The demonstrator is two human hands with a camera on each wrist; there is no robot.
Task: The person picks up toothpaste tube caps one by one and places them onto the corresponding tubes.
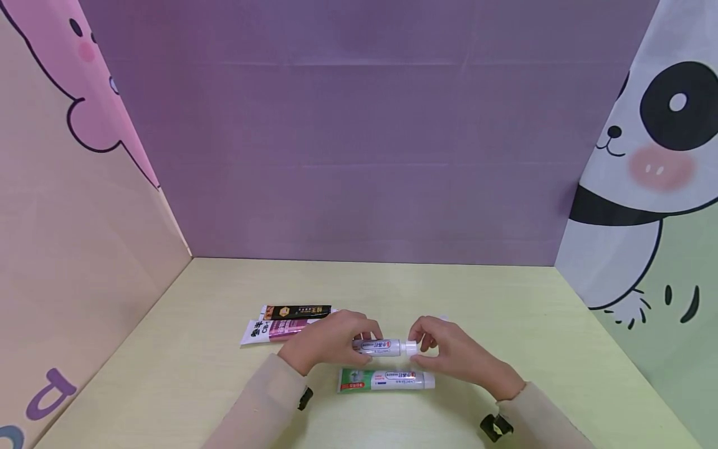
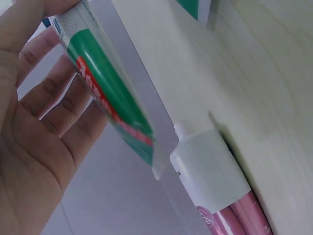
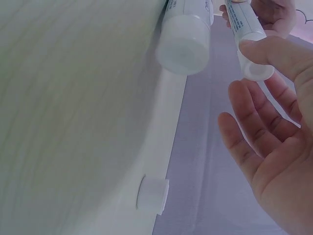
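My left hand (image 1: 336,340) holds a white toothpaste tube (image 1: 386,348) above the table, thumb and fingers on its body. Green and red print shows toward the flat end of this held tube (image 2: 110,88) in the left wrist view. At the tube's other end, the thumb and fingers of my right hand (image 1: 457,355) pinch its white cap (image 3: 257,68). The cap is at the tube's neck; whether it is screwed tight I cannot tell. Nearer to me, a similar green and white toothpaste tube (image 1: 387,380) lies on the table with its cap on.
Left of my left hand lie a pink and white tube (image 1: 280,330) and a black tube (image 1: 297,312). The pink tube's bare nozzle (image 2: 182,131) shows in the left wrist view. A loose white cap (image 3: 153,194) rests on the table (image 1: 196,374). Printed walls enclose the tabletop.
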